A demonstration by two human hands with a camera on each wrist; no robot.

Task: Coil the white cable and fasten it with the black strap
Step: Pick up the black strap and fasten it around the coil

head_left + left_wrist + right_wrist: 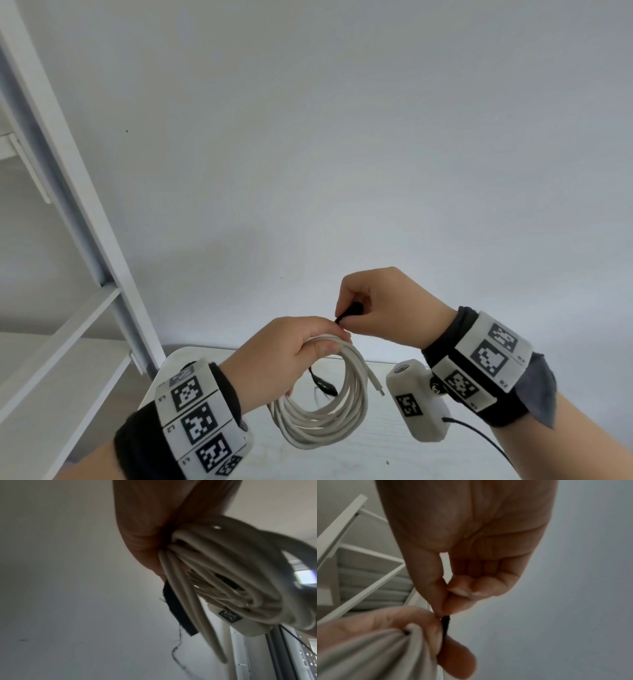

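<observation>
The white cable [325, 407] hangs in a round coil of several loops above the table. My left hand [298, 346] grips the top of the coil, fingers curled round the bundled cable [223, 574]. The black strap [349, 313] runs up from the bundle, and my right hand [373, 308] pinches its upper end between thumb and forefinger, just right of the left hand. A loose tail of the strap [178, 614] dangles beside the loops with frayed threads. In the right wrist view the strap [445, 626] passes taut between my right fingertips [440, 609] and the left fingers [419, 620]. The cable's plug [376, 385] hangs at the coil's right.
A white table [359, 452] lies below the hands, against a plain pale wall. A white shelf frame [78, 212] with slanted posts stands at the left. A thin black wire [479, 435] trails from the right wrist camera over the table.
</observation>
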